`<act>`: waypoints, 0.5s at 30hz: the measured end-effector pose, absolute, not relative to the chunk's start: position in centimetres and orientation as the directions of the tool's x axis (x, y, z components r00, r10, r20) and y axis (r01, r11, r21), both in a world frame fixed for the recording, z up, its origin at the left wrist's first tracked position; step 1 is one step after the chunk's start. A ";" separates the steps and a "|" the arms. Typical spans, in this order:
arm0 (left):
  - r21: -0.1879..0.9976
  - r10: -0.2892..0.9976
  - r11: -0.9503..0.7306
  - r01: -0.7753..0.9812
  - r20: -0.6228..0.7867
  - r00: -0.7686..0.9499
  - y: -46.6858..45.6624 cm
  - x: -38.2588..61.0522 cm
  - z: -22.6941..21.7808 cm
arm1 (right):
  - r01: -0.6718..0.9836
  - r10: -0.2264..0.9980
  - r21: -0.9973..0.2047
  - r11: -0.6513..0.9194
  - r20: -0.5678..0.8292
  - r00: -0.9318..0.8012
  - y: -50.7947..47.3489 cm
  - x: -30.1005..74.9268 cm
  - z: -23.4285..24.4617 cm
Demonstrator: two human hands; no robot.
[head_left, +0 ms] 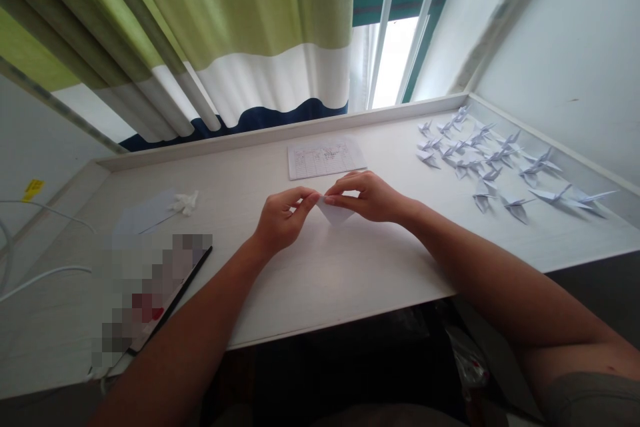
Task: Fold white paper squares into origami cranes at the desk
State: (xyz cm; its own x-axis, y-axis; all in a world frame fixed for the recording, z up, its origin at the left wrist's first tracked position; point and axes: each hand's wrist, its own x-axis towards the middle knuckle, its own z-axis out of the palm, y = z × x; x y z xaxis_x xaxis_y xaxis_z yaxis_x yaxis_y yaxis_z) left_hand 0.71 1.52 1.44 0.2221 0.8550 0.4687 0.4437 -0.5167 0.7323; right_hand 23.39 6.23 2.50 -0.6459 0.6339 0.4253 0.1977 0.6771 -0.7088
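Observation:
My left hand (283, 217) and my right hand (367, 197) meet over the middle of a white desk (325, 280). Both pinch a small folded piece of white paper (334, 212) between thumb and fingertips, just above the desk top. The fingers of both hands are curled closed on its upper edge. A printed sheet (325, 158) lies flat just beyond the hands.
Several folded white paper cranes (493, 160) stand in rows at the desk's right end. At the left lie blank paper sheets (145, 217), a small crumpled white piece (185, 202) and a blurred-out flat object (145, 293). Striped curtains (225, 33) and a window (400, 27) are behind.

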 end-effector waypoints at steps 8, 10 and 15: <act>0.786 0.863 -0.505 0.356 0.454 0.222 1.8 0.8 1.0 | 0.257 0.615 -0.670 0.696 0.373 -0.694 5.7 23.6 2.7; 0.805 0.875 -0.484 0.344 0.435 0.213 1.8 0.9 1.1 | 0.281 0.609 -0.645 0.711 0.365 -0.704 5.8 23.5 2.6; 0.830 0.888 -0.453 0.325 0.453 0.082 2.1 0.6 0.8 | 0.392 0.654 -0.584 0.711 0.345 -0.673 6.1 23.7 2.7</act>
